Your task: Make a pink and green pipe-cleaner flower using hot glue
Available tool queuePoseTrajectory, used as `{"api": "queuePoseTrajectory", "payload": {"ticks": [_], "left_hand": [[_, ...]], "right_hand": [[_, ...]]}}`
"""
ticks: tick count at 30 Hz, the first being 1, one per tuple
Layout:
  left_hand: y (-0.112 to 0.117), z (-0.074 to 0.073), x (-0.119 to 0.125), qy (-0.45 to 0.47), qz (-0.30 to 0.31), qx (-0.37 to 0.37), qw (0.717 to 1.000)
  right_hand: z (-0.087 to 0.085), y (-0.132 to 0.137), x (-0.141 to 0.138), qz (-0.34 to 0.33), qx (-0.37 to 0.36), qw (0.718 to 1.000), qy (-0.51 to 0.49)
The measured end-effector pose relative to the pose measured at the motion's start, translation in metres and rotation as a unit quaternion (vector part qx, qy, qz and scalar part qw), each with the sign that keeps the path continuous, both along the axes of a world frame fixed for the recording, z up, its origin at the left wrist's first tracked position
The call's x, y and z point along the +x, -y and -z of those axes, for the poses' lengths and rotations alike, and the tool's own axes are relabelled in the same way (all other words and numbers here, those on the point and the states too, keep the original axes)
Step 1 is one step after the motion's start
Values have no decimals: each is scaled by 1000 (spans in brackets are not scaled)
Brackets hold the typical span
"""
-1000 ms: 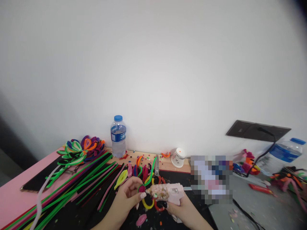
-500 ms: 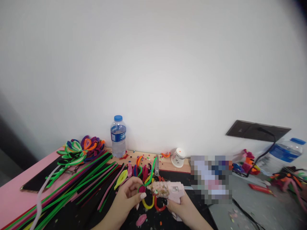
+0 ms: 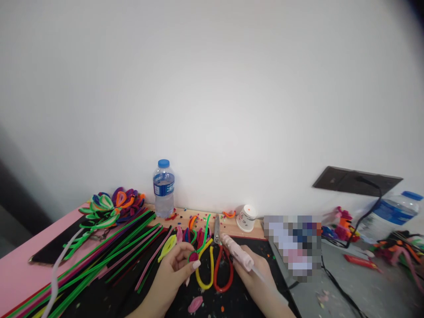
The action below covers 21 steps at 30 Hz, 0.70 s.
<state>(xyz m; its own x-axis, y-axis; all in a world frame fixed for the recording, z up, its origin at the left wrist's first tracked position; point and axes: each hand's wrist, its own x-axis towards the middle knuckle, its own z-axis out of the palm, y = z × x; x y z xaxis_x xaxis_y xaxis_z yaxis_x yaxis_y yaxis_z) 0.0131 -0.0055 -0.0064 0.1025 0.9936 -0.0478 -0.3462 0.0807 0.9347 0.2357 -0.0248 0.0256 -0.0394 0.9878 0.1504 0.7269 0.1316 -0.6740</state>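
My left hand (image 3: pixel 177 269) is closed, thumb and fingers pinching a small dark-pink pipe cleaner piece (image 3: pixel 193 257) with a green edge. In my right hand (image 3: pixel 253 269) is a pale pink glue gun (image 3: pixel 236 251), its front pointing away from me and a clear glue stick trailing from the back. The gun is apart from the pinched piece. Between my hands lie scissors (image 3: pixel 223 286) with one red and one yellow handle loop, blades toward the wall. A loose pink pipe cleaner petal (image 3: pixel 195 304) lies on the black mat (image 3: pixel 212 304) nearer to me.
Long pipe cleaners (image 3: pixel 109 256) and a colourful bundle of looped ones (image 3: pixel 115 205) lie left. A water bottle (image 3: pixel 163 190) and an upturned paper cup (image 3: pixel 247 218) stand by the wall. At right are a black cable (image 3: pixel 342 291), a red-handled tool (image 3: pixel 361 262) and another bottle (image 3: pixel 394 212).
The glue gun has swung away from the piece in my left hand, from pointing left to pointing toward the wall. The scissors' handles are more exposed. My left hand has barely moved.
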Motion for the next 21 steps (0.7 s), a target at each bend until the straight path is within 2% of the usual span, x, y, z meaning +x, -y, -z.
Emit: {"api": "queuePoseTrajectory", "payload": {"ticks": [4, 9, 13, 21], "left_hand": [[0, -1, 0, -2, 5, 0, 1000], [0, 3, -1, -2, 13, 2, 1000], [-1, 3, -1, -1, 19, 2, 1000], [2, 1, -1, -18, 25, 1, 1000]], "right_hand": [[-2, 0, 5, 14, 8, 992, 129], [-1, -3, 9, 31, 1, 965, 261], [-1, -3, 9, 51, -4, 951, 304], [-2, -1, 9, 86, 41, 929, 358]]}}
